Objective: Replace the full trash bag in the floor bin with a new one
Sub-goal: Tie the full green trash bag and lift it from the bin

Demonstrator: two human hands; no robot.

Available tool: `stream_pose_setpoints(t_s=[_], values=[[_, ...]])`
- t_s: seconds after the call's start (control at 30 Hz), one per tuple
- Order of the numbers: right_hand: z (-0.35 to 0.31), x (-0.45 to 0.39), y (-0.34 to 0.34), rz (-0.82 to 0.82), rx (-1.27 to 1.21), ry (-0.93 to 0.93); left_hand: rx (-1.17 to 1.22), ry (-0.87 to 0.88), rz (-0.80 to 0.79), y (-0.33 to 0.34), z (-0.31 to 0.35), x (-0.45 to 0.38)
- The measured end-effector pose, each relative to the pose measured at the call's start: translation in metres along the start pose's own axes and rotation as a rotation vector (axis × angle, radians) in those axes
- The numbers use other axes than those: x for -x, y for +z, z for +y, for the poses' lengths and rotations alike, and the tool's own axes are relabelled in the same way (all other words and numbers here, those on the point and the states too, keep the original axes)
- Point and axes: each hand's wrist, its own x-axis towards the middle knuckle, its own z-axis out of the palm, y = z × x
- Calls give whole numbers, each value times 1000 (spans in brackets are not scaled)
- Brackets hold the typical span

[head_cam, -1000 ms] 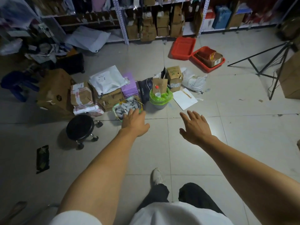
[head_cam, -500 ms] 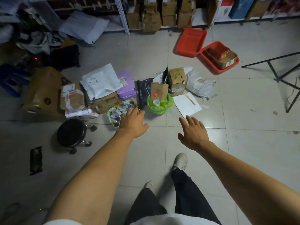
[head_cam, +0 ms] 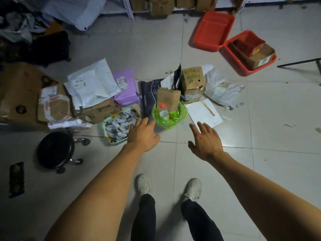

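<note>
A small floor bin lined with a bright green trash bag stands on the tiled floor ahead of me. A brown paper bag and a clear bottle with a red cap stick out of it. My left hand is stretched out, fingers apart, just left of the bin and holds nothing. My right hand is open too, a little to the right of the bin and short of it. Neither hand touches the bag.
A green basket of small bottles sits left of the bin. Cardboard boxes, mailers and a white sheet crowd around it. A black wheeled stool stands at left. Two red trays lie far right. My white shoes are below.
I have stepped closer, so the bin and clutter look larger and nearer. Both hands stay open and reach further toward the bin. Both feet now show side by side.
</note>
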Motion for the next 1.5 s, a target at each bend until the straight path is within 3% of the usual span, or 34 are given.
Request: stream_pose_setpoints(t_s=[0.33, 0.6, 0.77, 1.1, 1.33, 1.5], values=[[9, -172, 151, 105, -11, 27, 14, 15, 51, 156, -48, -161], [15, -274, 234, 294, 20, 3, 8, 62, 235, 247, -75, -258], [21, -313, 248, 406, -6, 17, 80, 83, 353, 270, -76, -295], [11, -358, 251, 496, -175, -39, 217, 135, 444, 279, -64, -334], [13, -380, 250, 485, -160, -35, 385, 99, 407, 290, -74, -355], [14, -396, 249, 658, -244, -38, 444, 57, 353, 293, -99, -368]])
